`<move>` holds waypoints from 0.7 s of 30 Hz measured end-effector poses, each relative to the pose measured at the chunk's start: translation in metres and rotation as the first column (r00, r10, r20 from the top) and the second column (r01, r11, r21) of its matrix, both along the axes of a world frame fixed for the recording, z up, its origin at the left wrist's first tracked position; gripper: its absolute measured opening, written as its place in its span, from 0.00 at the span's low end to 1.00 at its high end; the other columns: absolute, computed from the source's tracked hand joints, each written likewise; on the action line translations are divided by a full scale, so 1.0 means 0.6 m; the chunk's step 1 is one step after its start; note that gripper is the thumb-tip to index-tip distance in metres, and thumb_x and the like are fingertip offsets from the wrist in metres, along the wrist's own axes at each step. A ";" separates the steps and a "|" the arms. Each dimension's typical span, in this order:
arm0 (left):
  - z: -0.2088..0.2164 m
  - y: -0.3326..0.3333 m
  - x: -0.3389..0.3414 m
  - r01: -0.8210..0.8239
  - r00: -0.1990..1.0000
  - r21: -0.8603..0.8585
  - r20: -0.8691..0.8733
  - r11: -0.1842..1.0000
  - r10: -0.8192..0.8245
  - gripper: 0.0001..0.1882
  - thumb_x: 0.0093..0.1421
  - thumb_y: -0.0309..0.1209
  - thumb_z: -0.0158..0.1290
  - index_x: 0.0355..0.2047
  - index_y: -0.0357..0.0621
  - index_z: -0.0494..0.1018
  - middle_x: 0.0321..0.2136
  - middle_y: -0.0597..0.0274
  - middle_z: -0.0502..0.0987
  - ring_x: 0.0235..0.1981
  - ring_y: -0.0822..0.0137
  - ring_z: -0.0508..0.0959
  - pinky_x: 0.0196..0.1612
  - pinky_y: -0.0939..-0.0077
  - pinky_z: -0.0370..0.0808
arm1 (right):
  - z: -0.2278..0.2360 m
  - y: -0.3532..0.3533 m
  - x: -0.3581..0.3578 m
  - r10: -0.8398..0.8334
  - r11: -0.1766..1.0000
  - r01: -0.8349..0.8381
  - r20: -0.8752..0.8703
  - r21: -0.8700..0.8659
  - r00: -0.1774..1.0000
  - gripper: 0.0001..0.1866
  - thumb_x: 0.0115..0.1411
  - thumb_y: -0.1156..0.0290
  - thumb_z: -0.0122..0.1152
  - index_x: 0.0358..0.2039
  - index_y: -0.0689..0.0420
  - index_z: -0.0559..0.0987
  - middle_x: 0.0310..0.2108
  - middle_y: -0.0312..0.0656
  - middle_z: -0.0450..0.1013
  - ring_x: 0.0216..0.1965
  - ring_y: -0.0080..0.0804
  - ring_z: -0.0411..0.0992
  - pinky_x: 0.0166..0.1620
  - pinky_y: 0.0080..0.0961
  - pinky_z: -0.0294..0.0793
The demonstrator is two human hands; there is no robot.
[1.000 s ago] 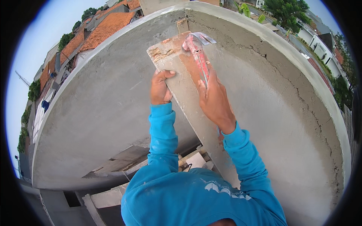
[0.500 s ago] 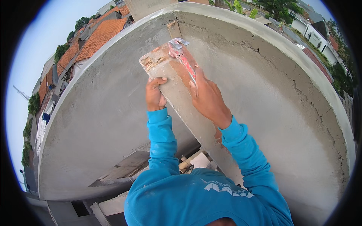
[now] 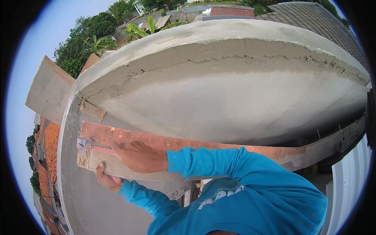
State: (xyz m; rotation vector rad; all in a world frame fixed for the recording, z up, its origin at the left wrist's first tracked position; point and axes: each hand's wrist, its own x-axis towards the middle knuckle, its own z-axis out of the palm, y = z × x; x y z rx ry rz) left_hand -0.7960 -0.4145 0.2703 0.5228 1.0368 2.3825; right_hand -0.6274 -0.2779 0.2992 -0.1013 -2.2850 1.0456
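A long wooden board (image 3: 188, 143), reddish along its far side and smeared with grey along its near side, lies across in front of me. My left hand (image 3: 107, 178) grips its near edge close to the left end, thumb on the upper face and the other fingers partly hidden beneath. Over the same end, my right hand (image 3: 141, 156) is closed around a red-handled tool (image 3: 102, 149). The tool's metal head is at the board's worn, splintered tip; its exact kind is hard to make out.
A curved concrete wall (image 3: 219, 33) with rough, cracked plaster below its rim surrounds the work. A small wood piece (image 3: 93, 110) sits in its corner. Beyond stands a flat panel (image 3: 51, 90). Corrugated sheeting (image 3: 350, 176) is at right, with tiled roofs (image 3: 51, 139) outside at left.
My view has turned to the right. The board, which slanted away from me, now runs crosswise with its worn end at left. Both hands keep their holds near that end.
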 end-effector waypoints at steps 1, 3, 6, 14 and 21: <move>-0.013 0.004 0.008 -0.131 0.991 -0.054 -0.048 0.990 0.129 0.31 0.48 0.23 0.52 0.55 0.25 0.62 0.47 0.38 0.71 0.46 0.46 0.77 0.50 0.54 0.77 | -0.012 0.002 0.004 -0.019 1.000 0.018 -0.041 -0.008 0.999 0.18 0.52 0.82 0.55 0.43 0.70 0.65 0.25 0.57 0.73 0.27 0.55 0.74 0.28 0.46 0.71; -0.032 0.015 -0.006 -0.389 0.912 -0.116 -0.190 0.914 0.364 0.31 0.48 0.25 0.52 0.54 0.25 0.63 0.47 0.38 0.71 0.46 0.45 0.76 0.49 0.53 0.78 | -0.019 0.006 -0.002 -0.062 0.998 0.060 -0.151 -0.019 0.987 0.18 0.51 0.81 0.55 0.43 0.71 0.66 0.24 0.56 0.73 0.27 0.56 0.74 0.30 0.47 0.71; -0.016 -0.026 -0.019 -0.024 0.996 -0.061 -0.092 0.998 0.018 0.31 0.51 0.26 0.52 0.55 0.26 0.62 0.49 0.39 0.71 0.47 0.46 0.76 0.51 0.51 0.77 | -0.015 -0.002 0.019 -0.001 0.985 -0.010 -0.064 -0.175 0.998 0.17 0.53 0.78 0.54 0.43 0.71 0.67 0.26 0.57 0.74 0.29 0.56 0.74 0.33 0.48 0.70; -0.029 -0.016 -0.033 -0.157 0.987 -0.088 -0.049 0.984 0.153 0.32 0.50 0.26 0.52 0.56 0.25 0.62 0.49 0.41 0.71 0.48 0.46 0.75 0.50 0.51 0.76 | -0.015 0.048 0.223 -0.037 0.843 0.189 0.295 -0.504 0.955 0.19 0.60 0.63 0.60 0.43 0.66 0.73 0.25 0.57 0.74 0.26 0.59 0.73 0.30 0.46 0.69; -0.003 0.040 -0.017 -0.135 0.991 -0.110 0.005 0.985 0.136 0.33 0.49 0.26 0.53 0.56 0.25 0.63 0.48 0.42 0.72 0.47 0.47 0.75 0.50 0.52 0.75 | -0.245 0.068 0.431 -0.627 0.650 0.695 0.300 -0.306 0.719 0.13 0.57 0.65 0.60 0.38 0.60 0.75 0.29 0.55 0.73 0.31 0.58 0.71 0.34 0.45 0.68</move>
